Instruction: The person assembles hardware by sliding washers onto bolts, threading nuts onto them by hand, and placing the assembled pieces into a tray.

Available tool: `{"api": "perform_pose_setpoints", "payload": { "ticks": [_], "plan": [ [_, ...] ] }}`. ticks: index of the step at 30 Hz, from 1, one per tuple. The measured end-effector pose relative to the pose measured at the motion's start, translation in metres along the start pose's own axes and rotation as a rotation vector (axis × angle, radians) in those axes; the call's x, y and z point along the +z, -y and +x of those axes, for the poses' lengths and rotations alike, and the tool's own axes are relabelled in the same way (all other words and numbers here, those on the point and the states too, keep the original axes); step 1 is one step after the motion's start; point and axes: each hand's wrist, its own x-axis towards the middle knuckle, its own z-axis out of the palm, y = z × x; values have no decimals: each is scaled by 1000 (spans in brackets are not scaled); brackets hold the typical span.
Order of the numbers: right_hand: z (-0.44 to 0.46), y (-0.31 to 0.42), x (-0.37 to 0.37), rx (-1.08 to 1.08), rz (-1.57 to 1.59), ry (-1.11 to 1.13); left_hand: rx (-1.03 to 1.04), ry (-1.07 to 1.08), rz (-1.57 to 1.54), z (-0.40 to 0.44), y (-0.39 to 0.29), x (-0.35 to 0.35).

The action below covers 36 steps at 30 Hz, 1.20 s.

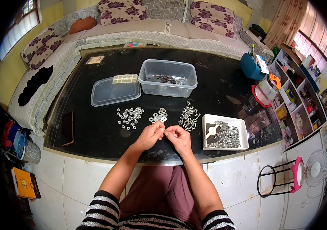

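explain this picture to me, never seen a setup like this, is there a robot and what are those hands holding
No robot here: each grip is just a person's bare hand, the left hand and the right hand. The only picture comes from a camera worn on the head, looking forward and down.

On the dark table lie loose nuts, flat washers and bolts. A white box on the right holds more metal parts; farther back are a clear tub and a clear lid.

The fingertips come close together; anything between them is too small to make out.
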Motion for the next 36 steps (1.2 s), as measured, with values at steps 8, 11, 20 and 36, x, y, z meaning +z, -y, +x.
{"api": "perform_pose_setpoints", "payload": {
  "ticks": [8, 11, 20, 36],
  "plan": [
    [0, -2, 0, -3, -39, -15, -31, -23, 131, 2, 0, 0],
    [-1, 4, 3, -51, -95, -35, -28, -69, 126, 2, 3, 2],
    [1, -2, 4, -62, -137, -91, -39, -83, 117, 1, 1, 3],
    [-4, 15, 11, -136, -375, -104, 19, -98, 278, 3, 2, 4]
  ]
}}
